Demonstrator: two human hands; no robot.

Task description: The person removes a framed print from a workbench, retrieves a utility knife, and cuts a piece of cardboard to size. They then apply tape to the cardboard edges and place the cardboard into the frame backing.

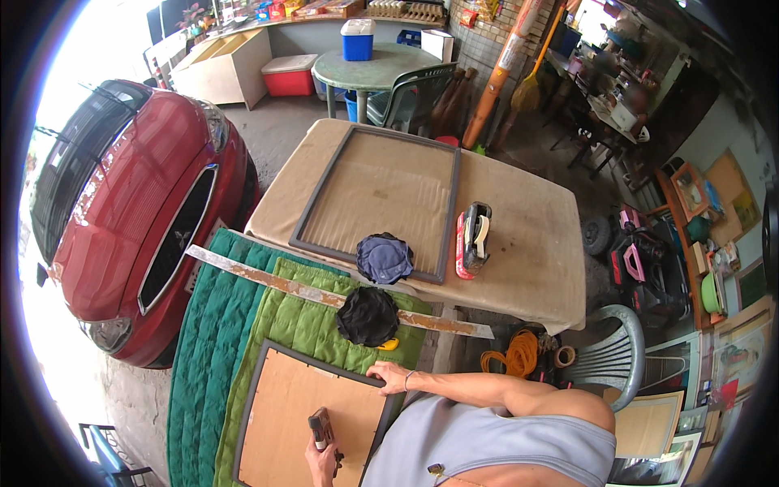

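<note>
In front of me a dark grey picture frame [257,385] lies face down, its brown backing board [284,399] showing. My left hand [321,463] grips a brown and black tool shaped like a staple gun [324,430] over the board. At the frame's upper right corner, my right hand [391,377] has its fingers curled over the edge. Underneath are a green quilted cloth [304,300] and a teal one [213,325]. Just beyond my right hand sit a black cap-like cloth bundle [367,316] and a small yellow item [389,345]. A long worn metal straightedge [268,278] crosses the quilts.
A beige-covered table [527,235] adjoins, bearing a larger grey frame [451,207], a blue cap [385,258] and a red-and-black tape dispenser [472,240]. A red car [154,203] stands left. Right are a grey plastic chair [617,357] and orange cord [519,355].
</note>
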